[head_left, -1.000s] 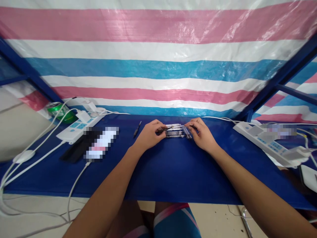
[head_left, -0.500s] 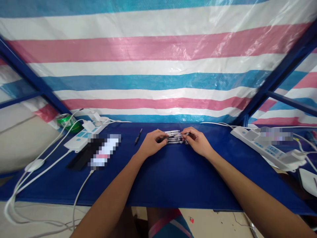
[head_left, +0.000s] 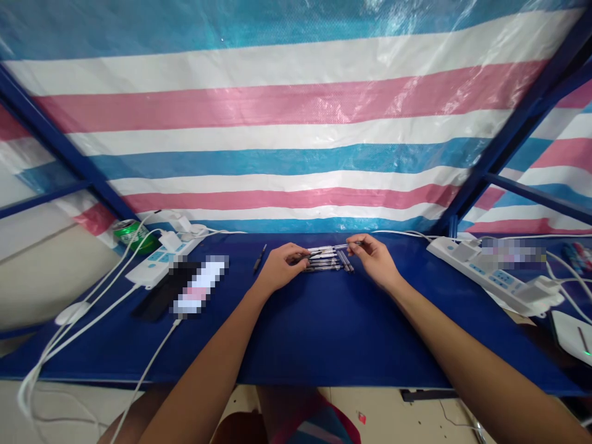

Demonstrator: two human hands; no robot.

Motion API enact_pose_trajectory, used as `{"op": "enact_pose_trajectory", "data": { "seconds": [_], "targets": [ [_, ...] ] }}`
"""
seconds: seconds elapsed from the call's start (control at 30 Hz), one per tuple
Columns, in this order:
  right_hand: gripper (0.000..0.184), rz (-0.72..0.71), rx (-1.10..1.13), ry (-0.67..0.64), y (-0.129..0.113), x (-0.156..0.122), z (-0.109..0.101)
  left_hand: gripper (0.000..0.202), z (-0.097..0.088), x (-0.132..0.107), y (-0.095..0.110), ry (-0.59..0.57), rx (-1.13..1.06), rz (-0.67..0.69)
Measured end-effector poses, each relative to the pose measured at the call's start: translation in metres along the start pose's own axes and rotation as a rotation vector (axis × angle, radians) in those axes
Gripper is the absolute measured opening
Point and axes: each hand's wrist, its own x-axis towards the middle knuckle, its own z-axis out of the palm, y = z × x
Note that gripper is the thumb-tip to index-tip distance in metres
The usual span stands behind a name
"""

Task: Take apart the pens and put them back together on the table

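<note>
Several clear-barrelled pens [head_left: 326, 261] lie side by side in a small pile on the blue table [head_left: 324, 320]. My left hand [head_left: 279, 267] rests at the pile's left end, fingers curled and pinching a thin dark pen part. My right hand [head_left: 375, 259] sits at the pile's right end, its fingers pinched on one pen [head_left: 346, 246] lifted slightly above the others. One lone dark pen part [head_left: 259, 258] lies on the table left of my left hand.
A white power strip [head_left: 160, 264] with plugs and cables, a green can [head_left: 131, 231] and a blurred phone-like item [head_left: 197, 285] lie at the left. Another white power strip [head_left: 494, 274] lies at the right. A striped tarp [head_left: 296, 123] and blue frame posts close the back.
The view has tilted upward. My right hand has lifted one pen off the pile's right end. My left hand stays at the left end.
</note>
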Motion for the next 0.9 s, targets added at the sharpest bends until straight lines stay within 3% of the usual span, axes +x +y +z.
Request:
{"op": "enact_pose_trajectory", "data": {
  "seconds": [0.27,0.43,0.63,0.9],
  "targets": [
    [0.039,0.008,0.035,-0.118,-0.004,-0.007,0.008,0.027,0.003,-0.002,0.001,-0.041,-0.022,-0.007],
    [0.034,0.019,0.062,-0.191,-0.008,-0.013,0.018,0.031,0.008,-0.005,0.006,-0.098,-0.19,-0.116],
    [0.037,0.073,0.144,-0.216,-0.01,-0.015,0.019,0.04,0.01,-0.005,0.01,-0.125,-0.315,-0.203],
    [0.043,0.14,0.178,-0.221,-0.017,-0.016,0.019,0.048,0.014,-0.002,0.002,-0.096,-0.452,-0.203]
  ]
}}
